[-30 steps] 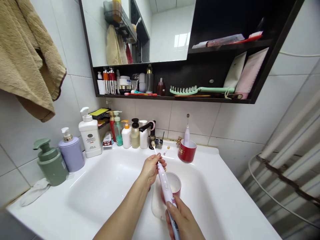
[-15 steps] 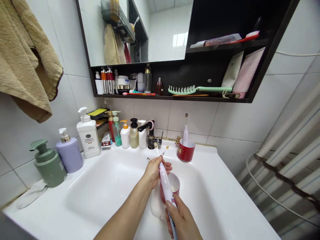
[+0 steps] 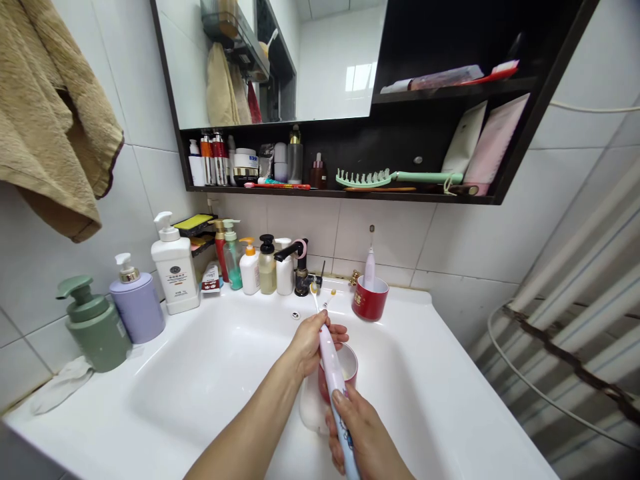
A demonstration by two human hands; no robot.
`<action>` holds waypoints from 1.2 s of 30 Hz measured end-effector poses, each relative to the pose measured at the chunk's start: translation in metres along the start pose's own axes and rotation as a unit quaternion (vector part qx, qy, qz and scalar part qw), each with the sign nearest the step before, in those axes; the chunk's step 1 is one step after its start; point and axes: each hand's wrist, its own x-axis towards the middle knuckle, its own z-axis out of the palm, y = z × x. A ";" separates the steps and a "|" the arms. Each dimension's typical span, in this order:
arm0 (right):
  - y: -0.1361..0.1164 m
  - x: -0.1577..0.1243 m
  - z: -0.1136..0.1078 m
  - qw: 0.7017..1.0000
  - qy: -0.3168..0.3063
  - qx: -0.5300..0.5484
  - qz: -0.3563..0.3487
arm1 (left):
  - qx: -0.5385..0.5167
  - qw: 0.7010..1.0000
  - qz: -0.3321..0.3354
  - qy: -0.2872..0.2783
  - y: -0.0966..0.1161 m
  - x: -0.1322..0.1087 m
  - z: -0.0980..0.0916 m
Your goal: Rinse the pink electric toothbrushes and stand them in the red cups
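left hand [image 3: 311, 339]: reaches over the sink basin, its grip curled round the upper end of the electric toothbrush [image 3: 331, 365], thumb and fingers closed just below the thin neck.
right hand [image 3: 364, 437]: at the lower edge of the view, its grip wrapped shut round the lower handle of the same toothbrush, thumb lying along the top.
electric toothbrush: white and pink, held between both hands and slanting up and away from the person; the small brush head points toward the faucet [image 3: 300, 265].
pink cup [image 3: 349, 365]: in the basin right under the toothbrush, partly covered by the handle and the left hand; whether a finger touches it cannot be told.
sink [image 3: 210, 373]: white and broad.
back rim: a red cup [image 3: 369, 301] with a second toothbrush [image 3: 369, 261] upright in it, and a row of small bottles beside the faucet.
left rim: green pump bottle [image 3: 93, 328], purple pump bottle [image 3: 137, 308], white pump bottle [image 3: 173, 270].
wall: tan towel [image 3: 50, 127] at upper left, and a dark shelf [image 3: 350, 195] carrying a green hairbrush [image 3: 387, 178].
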 end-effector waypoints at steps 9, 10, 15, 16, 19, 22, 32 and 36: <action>0.002 0.001 0.000 1.000 -0.012 -0.011 -0.016 | -0.009 0.999 0.025 -0.040 0.001 -0.002 -0.001; 0.002 0.001 0.000 1.000 -0.018 -0.005 -0.016 | -0.010 0.999 0.025 -0.043 0.001 -0.002 -0.001; 0.003 0.003 -0.001 0.997 -0.009 -0.058 -0.051 | -0.002 0.998 0.029 -0.058 0.000 -0.002 -0.003; 0.003 0.003 -0.001 0.996 -0.004 -0.064 -0.055 | 0.001 0.998 0.031 -0.059 -0.001 -0.001 -0.003; 0.002 0.000 0.002 0.999 -0.022 -0.020 -0.028 | 0.004 0.998 0.022 -0.059 -0.002 0.001 -0.004; -0.002 -0.005 0.005 0.999 -0.034 0.002 -0.015 | 0.004 0.998 0.015 -0.055 -0.001 0.001 -0.002; -0.050 0.046 -0.017 0.948 0.127 -0.157 -0.246 | 0.306 0.921 0.224 0.089 -0.008 -0.017 -0.019; -0.049 0.065 -0.024 0.939 0.149 -0.187 -0.247 | 0.559 0.783 0.273 0.018 -0.033 -0.027 -0.032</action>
